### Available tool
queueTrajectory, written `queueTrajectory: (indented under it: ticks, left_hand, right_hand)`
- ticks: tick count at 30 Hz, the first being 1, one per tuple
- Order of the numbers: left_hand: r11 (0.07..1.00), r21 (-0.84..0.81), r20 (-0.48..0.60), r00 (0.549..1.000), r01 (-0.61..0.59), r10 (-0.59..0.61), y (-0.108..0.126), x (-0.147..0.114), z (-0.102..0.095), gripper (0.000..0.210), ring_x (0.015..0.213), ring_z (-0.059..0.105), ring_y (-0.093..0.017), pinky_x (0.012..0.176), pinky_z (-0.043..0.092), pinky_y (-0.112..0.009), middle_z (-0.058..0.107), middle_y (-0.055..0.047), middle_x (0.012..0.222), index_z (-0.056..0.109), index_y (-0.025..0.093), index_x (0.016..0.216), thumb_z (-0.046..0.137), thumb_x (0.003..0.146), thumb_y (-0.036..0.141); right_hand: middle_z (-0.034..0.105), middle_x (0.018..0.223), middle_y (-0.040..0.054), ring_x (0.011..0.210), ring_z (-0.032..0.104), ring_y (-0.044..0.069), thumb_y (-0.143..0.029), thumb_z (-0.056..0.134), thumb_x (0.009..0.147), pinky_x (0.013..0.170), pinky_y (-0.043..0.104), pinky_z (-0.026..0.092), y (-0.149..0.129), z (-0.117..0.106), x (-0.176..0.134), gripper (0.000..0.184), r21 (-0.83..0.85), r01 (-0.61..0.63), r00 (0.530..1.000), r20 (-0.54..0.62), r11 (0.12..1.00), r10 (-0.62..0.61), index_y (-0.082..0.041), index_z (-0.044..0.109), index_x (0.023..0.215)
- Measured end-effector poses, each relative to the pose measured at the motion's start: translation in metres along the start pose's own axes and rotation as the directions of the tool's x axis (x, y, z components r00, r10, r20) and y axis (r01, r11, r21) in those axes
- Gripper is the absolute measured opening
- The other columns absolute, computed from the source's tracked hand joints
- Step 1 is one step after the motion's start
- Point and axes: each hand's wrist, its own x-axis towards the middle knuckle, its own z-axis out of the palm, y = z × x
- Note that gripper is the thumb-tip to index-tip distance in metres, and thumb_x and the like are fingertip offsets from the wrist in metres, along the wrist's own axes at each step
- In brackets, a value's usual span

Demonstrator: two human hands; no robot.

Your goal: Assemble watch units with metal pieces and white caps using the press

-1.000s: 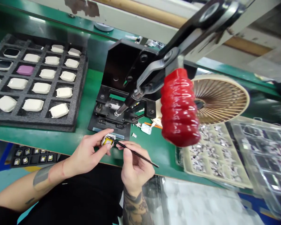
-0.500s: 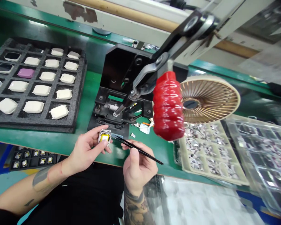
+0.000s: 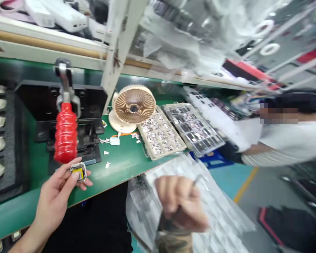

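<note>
My left hand (image 3: 54, 196) pinches a small silver smartwatch case (image 3: 79, 171), its open side with a yellow part facing up. It is held just in front of the press with the red ribbed handle (image 3: 65, 135). Over to the right, my right hand (image 3: 177, 196) is raised above the clear plastic bags, its fingers curled and blurred by motion. A thin dark tip of the tweezers (image 3: 198, 180) shows by its fingers; the remainder is hidden by the hand.
A beige fan (image 3: 134, 103) stands behind a tray of small metal parts (image 3: 162, 135). Another compartment box (image 3: 195, 128) lies beyond it. Black foam trays (image 3: 14, 140) stand at left. Plastic bags (image 3: 218, 207) hang below the table edge. A co-worker (image 3: 292, 140) sits at right.
The view has swung to the right. My right hand has left the watch case and moved right, over the plastic bags. My left hand still grips the case.
</note>
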Motion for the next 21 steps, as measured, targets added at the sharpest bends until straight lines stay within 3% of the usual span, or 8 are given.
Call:
queueTrajectory:
  ticks: [2,4,6,8,11,15,18,21]
  left_hand:
    - [0.995,0.096,0.040,0.999,-0.025,0.021,-0.007,-0.005,0.000,0.060,0.091,0.086,-0.027,0.082,0.071,-0.038,0.088,-0.012,0.118,0.066,0.020,0.157,0.078,0.107,0.051]
    - [0.987,0.154,0.047,0.999,-0.034,0.027,-0.011,-0.009,0.000,0.062,0.093,0.086,-0.027,0.084,0.071,-0.038,0.088,-0.011,0.120,0.062,0.023,0.160,0.076,0.108,0.054]
    - [0.983,0.180,0.050,0.998,-0.041,0.033,-0.012,-0.011,-0.001,0.060,0.095,0.086,-0.027,0.085,0.071,-0.037,0.088,-0.010,0.122,0.062,0.025,0.158,0.075,0.108,0.054]
    - [0.978,0.199,0.072,0.996,-0.059,0.046,-0.011,-0.011,-0.002,0.050,0.095,0.086,-0.027,0.084,0.070,-0.036,0.088,-0.010,0.123,0.068,0.024,0.147,0.075,0.108,0.054]
    - [0.965,0.250,0.107,0.993,-0.083,0.058,-0.011,-0.011,-0.002,0.037,0.095,0.085,-0.026,0.083,0.069,-0.034,0.087,-0.010,0.128,0.077,0.024,0.129,0.075,0.108,0.054]
    - [0.927,0.348,0.124,0.987,-0.142,0.105,-0.020,-0.012,-0.007,0.032,0.094,0.086,-0.025,0.083,0.069,-0.030,0.088,-0.006,0.124,0.080,0.028,0.127,0.074,0.107,0.053]
    - [0.866,0.443,0.186,0.969,-0.231,0.163,-0.032,-0.008,-0.020,0.032,0.093,0.088,-0.025,0.087,0.072,-0.030,0.090,-0.005,0.116,0.080,0.030,0.129,0.076,0.106,0.052]
    - [0.813,0.495,0.258,0.945,-0.307,0.200,-0.040,-0.003,-0.030,0.032,0.096,0.090,-0.026,0.089,0.073,-0.028,0.091,-0.004,0.116,0.080,0.031,0.131,0.076,0.105,0.049]
  right_hand:
    - [0.039,0.046,-0.0072,0.035,0.039,0.012,-0.062,0.076,0.100,0.043,0.034,0.040,-0.020,-0.048,0.021,0.055,-0.362,0.039,0.964,-0.230,0.931,-0.130,-0.029,0.046,0.069]
    - [0.059,0.062,0.0014,0.050,0.059,0.017,-0.060,0.077,0.101,0.056,0.039,0.051,-0.024,-0.079,0.041,0.045,-0.674,-0.048,0.787,-0.480,0.737,-0.388,-0.026,0.058,0.078]
    - [0.072,0.081,0.0068,0.065,0.071,0.020,-0.055,0.080,0.100,0.066,0.039,0.057,-0.012,-0.087,0.052,0.037,-0.785,-0.095,0.656,-0.512,0.612,-0.555,-0.019,0.071,0.095]
    - [0.079,0.093,0.0081,0.077,0.077,0.022,-0.047,0.079,0.103,0.072,0.038,0.061,0.007,-0.074,0.050,0.029,-0.862,-0.069,0.699,-0.401,0.502,-0.593,-0.018,0.077,0.105]
    - [0.083,0.103,0.0071,0.091,0.079,0.022,-0.027,0.070,0.108,0.079,0.037,0.065,0.033,-0.039,0.031,0.013,-0.929,0.184,0.893,0.021,0.322,-0.449,-0.023,0.080,0.116]
    - [0.083,0.106,0.0078,0.094,0.076,0.022,-0.019,0.055,0.114,0.080,0.038,0.061,0.056,-0.009,0.013,0.029,-0.840,0.517,0.853,0.522,0.165,-0.018,-0.027,0.080,0.127]
    - [0.083,0.114,0.0095,0.095,0.073,0.022,-0.021,0.052,0.116,0.081,0.038,0.057,0.064,-0.015,0.017,0.031,-0.845,0.490,0.839,0.524,0.215,0.146,-0.026,0.079,0.131]
    - [0.082,0.118,0.0086,0.104,0.074,0.022,-0.022,0.053,0.114,0.091,0.037,0.057,0.063,-0.046,0.039,0.030,-0.932,0.234,0.960,0.267,0.276,0.088,-0.026,0.079,0.128]
